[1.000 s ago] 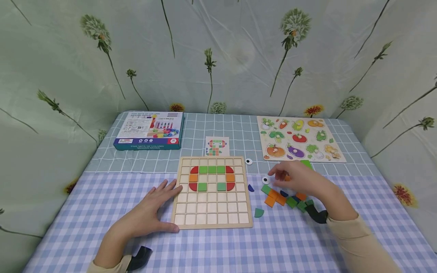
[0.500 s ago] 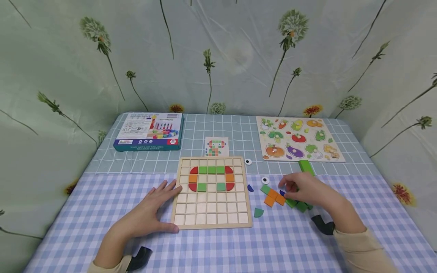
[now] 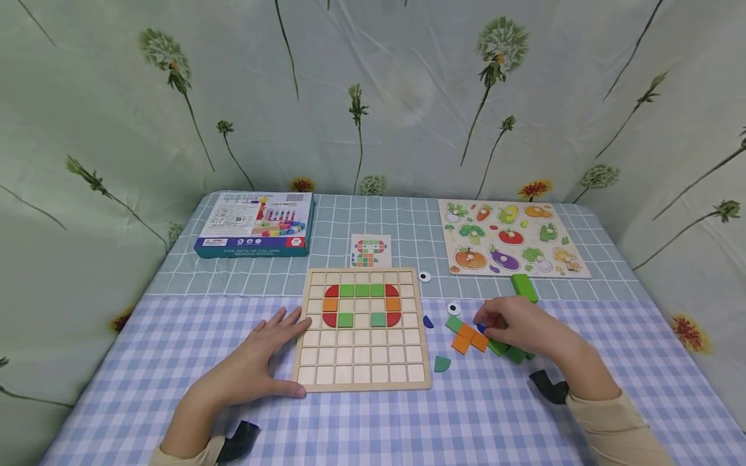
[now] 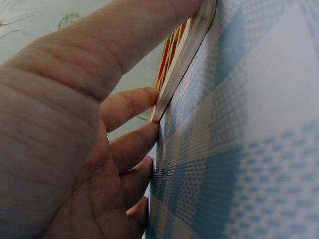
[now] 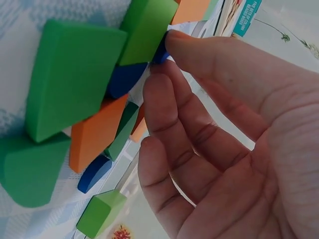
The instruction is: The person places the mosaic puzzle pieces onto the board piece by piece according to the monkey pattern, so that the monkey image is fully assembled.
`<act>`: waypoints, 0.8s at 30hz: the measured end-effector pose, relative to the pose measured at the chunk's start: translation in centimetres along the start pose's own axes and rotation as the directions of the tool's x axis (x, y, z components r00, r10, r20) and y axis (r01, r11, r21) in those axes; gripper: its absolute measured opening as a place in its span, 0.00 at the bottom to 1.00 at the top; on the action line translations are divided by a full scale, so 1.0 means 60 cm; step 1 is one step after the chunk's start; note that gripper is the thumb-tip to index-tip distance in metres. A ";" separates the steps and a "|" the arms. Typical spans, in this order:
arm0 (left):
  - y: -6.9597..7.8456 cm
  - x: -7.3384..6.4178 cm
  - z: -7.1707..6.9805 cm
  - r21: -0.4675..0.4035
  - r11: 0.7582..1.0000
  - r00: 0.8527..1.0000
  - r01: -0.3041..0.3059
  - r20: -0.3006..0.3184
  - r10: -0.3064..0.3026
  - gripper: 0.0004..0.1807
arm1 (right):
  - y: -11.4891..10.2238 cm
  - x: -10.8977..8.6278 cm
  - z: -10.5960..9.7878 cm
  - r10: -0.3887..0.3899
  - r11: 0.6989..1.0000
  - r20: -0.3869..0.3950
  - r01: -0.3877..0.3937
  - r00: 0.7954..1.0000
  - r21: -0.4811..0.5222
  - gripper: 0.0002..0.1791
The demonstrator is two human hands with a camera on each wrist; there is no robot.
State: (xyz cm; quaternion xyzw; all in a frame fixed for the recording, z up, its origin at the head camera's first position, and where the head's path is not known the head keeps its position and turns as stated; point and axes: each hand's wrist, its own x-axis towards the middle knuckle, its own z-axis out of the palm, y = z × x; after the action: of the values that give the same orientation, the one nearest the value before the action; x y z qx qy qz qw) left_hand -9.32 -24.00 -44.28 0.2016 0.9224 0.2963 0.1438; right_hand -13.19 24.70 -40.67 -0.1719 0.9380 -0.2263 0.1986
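Note:
My left hand (image 3: 247, 366) lies with fingers spread along the left edge of a wooden grid board (image 3: 362, 389). Its thumb and fingertips touch the board's side (image 4: 185, 59) in the left wrist view. Red, orange and green tiles form a ring-like shape in the board's upper cells. To the right, my right hand (image 3: 527, 329) pinches a blue half-round piece (image 5: 161, 51) between thumb and index finger. Around it lie loose orange tiles (image 3: 460, 343), green pieces (image 5: 75, 79) and another blue half-round piece (image 5: 127, 79). The hand hides part of this pile.
A pattern card (image 3: 370, 249) stands out behind the board. Eye discs (image 3: 453, 309), a blue half-round (image 3: 428, 321) and a green quarter-round (image 3: 442, 364) lie right of the board. Farther back are a boxed toy (image 3: 253, 223) and a vegetable puzzle (image 3: 513, 239).
My right hand has moved right and nearer me, from beside the eye disc to the pile, and now pinches a blue half-round piece. My left hand stays at the board.

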 end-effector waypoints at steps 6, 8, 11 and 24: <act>-0.003 -0.001 0.003 -0.014 1.000 1.000 -0.005 0.006 0.005 0.64 | -0.005 0.011 0.001 0.004 1.000 0.006 -0.004 1.000 -0.024 0.08; -0.003 -0.001 0.003 -0.016 1.000 1.000 -0.006 0.010 0.006 0.64 | -0.006 0.016 0.001 -0.008 0.999 0.005 0.008 1.000 -0.033 0.07; -0.004 -0.001 0.004 -0.012 1.000 1.000 -0.006 0.006 0.006 0.64 | -0.006 0.023 0.000 -0.043 0.999 -0.010 0.043 0.999 -0.032 0.07; -0.002 -0.001 0.001 -0.004 1.000 1.000 -0.008 -0.002 0.008 0.64 | -0.007 0.045 -0.008 -0.034 0.999 -0.060 0.032 0.998 -0.029 0.08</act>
State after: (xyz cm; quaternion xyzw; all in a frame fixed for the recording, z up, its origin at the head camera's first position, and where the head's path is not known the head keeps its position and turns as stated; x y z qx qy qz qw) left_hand -9.29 -24.08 -44.39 0.2045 0.9212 0.2989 0.1422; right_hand -15.66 23.40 -40.87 -0.1833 0.9437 -0.2213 0.1641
